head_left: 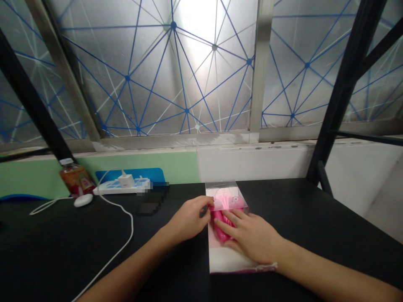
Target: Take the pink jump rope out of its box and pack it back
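Observation:
A clear plastic box (225, 193) with pink contents lies on the black table (315, 226), its near end on a white and pink sheet (226, 260). My left hand (189, 220) has curled fingers pinching the box's left edge. My right hand (248, 235) lies flat on the pink item (218, 228), fingers stretched out and pressing down on it.
At the back left stand an orange drink bottle (75, 178), a white power strip (126, 185) with a charger and a trailing white cable (126, 235), and a small white case (83, 200). Black frame posts (343, 92) rise at both sides before a frosted window.

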